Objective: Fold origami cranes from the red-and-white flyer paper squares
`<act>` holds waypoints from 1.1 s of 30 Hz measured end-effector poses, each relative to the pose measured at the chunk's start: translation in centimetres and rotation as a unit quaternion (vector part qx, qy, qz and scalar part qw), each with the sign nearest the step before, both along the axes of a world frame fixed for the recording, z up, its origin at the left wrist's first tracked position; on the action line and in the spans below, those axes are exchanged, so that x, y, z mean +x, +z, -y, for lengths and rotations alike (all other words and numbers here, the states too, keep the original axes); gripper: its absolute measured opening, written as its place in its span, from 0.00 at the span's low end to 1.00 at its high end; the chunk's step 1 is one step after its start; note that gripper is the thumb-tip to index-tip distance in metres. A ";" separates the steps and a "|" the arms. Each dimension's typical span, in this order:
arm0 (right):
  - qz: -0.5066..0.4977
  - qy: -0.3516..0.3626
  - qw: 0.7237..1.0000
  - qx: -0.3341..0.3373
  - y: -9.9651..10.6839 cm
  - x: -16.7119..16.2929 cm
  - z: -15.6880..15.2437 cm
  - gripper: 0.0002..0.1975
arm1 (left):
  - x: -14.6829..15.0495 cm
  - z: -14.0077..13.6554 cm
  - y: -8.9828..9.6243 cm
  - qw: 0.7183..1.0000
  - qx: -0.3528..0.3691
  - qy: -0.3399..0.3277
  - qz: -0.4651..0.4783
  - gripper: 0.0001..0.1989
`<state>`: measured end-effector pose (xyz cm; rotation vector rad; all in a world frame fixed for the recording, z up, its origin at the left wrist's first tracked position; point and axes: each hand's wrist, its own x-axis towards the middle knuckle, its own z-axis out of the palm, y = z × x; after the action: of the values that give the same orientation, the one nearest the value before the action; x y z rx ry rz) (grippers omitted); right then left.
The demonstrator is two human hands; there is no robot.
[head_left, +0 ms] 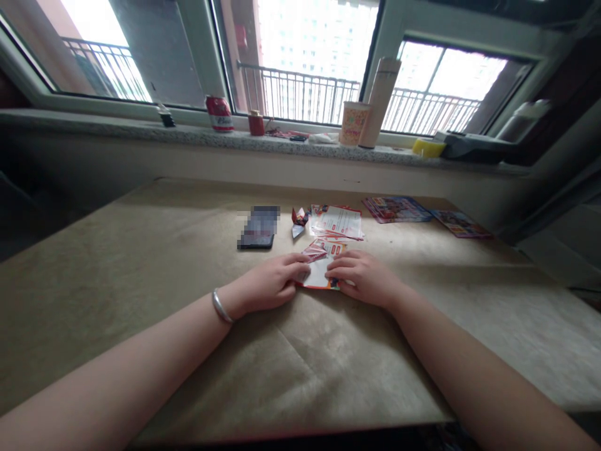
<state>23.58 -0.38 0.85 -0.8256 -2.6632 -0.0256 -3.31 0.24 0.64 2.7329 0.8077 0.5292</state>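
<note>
On the tan tabletop (141, 250), your printed sheet (319, 273) lies under both hands, close to other paper

Creases run through the table's covering on your side, so pressing over one could mark the sheet unevenly. Your left hand (275, 280) and right hand (364, 275) rest at its opposite sides, fingers on the paper; whether they pinch it or only press it down, I cannot tell. If one side bears harder than the other, the sheet could skew and any crease run off line. Just beyond its far edge sits a loose pile of printed sheets (338, 220); pushing yours forward could nudge those leaves out of order or catch an edge. Beside that pile stands a small folded paper piece (299, 218), probably light, and a stray knuckle of your left hand could tip it.

As for what you can't make out, the windows (307, 56) are washed out by glare. Both your forearms are cut off by the frame. The dark phone-like slab (259, 227) is pixelated, its screen unreadable. Your fingers cover parts of the sheet's side edges, and whatever lies beneath them is hidden. On the sheet's striped upper-left flap, the fold lines blur, and the print is too small to read
</note>
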 end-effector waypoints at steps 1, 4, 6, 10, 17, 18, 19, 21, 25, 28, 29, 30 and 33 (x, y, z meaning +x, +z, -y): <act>0.003 0.000 1.000 -0.004 0.0 -0.1 0.1 0.12 | 0.1 0.2 0.2 1.000 0.007 -0.007 -0.006 0.17; 0.015 0.000 1.000 -0.016 0.1 -0.3 0.3 0.11 | 0.5 0.4 0.2 1.000 0.027 -0.012 -0.007 0.14; 0.014 0.002 1.000 -0.020 0.1 -0.4 0.4 0.10 | 0.6 0.4 0.0 0.999 0.037 -0.011 -0.002 0.13; -0.002 -0.003 0.999 -0.039 0.3 -0.6 0.7 0.10 | 0.5 0.4 -0.2 0.998 0.067 -0.002 -0.002 0.13; -0.025 -0.042 0.996 -0.071 0.4 -0.9 1.0 0.10 | 0.6 0.5 -0.1 0.995 0.098 0.019 -0.031 0.12; -0.024 -0.047 0.996 -0.073 0.4 -0.9 1.0 0.10 | 0.7 0.6 -0.1 0.995 0.096 0.013 -0.028 0.12; -0.026 -0.050 0.996 -0.076 0.4 -1.0 1.0 0.10 | 0.7 0.6 0.0 0.995 0.095 0.006 -0.025 0.12; -0.036 -0.057 0.994 -0.082 0.4 -1.0 1.1 0.09 | 0.7 0.6 0.0 0.995 0.094 -0.003 -0.019 0.12; -0.073 -0.085 0.988 -0.107 0.2 -1.0 1.1 0.11 | 0.6 0.5 -0.2 0.995 0.096 -0.012 -0.011 0.13; -0.100 -0.121 0.979 -0.129 0.1 -1.0 1.2 0.11 | 0.6 0.4 -0.4 0.995 0.102 -0.006 -0.015 0.12; -0.106 -0.131 0.976 -0.135 0.1 -1.0 1.2 0.11 | 0.6 0.4 -0.4 0.995 0.101 0.001 -0.017 0.12; -0.110 -0.140 0.974 -0.140 0.1 -1.1 1.1 0.10 | 0.7 0.4 -0.5 0.995 0.098 0.011 -0.018 0.12; -0.112 -0.173 0.967 -0.149 0.0 -1.4 1.0 0.11 | 0.8 0.3 -0.7 0.996 0.081 0.042 -0.009 0.11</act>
<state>22.15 -1.41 0.82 -1.2985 -2.3127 0.3661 -2.48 -0.06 -0.11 2.8644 0.9253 0.6146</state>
